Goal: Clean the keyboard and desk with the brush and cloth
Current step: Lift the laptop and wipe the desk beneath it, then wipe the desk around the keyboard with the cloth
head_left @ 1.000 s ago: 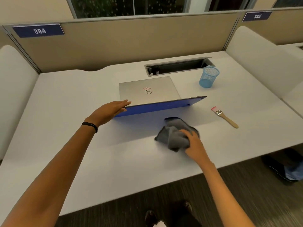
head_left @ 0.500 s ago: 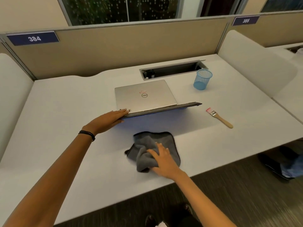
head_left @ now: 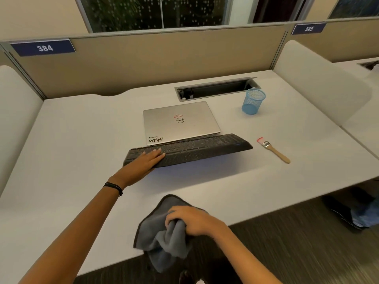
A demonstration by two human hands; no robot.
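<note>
A black keyboard (head_left: 196, 149) hovers just above the white desk (head_left: 82, 144), keys up, its right end raised over a bluish shadow. My left hand (head_left: 143, 162) grips its left end, fingers over the keys. My right hand (head_left: 192, 221) bunches a grey cloth (head_left: 162, 232) at the desk's near edge; part of the cloth hangs over the edge. To the right of the keyboard a small brush (head_left: 273, 150) lies flat, with a wooden handle and pink bristles pointing to the far left.
A closed silver laptop (head_left: 180, 121) lies just behind the keyboard. A blue mesh cup (head_left: 253, 101) stands at the back right, beside an open cable tray (head_left: 217, 89). Beige partitions (head_left: 155, 58) wall the back; white dividers flank both sides.
The keyboard has tipped from on edge, blue underside showing, down to nearly flat with the keys up. My right hand dragged the cloth toward me to the desk's near edge.
</note>
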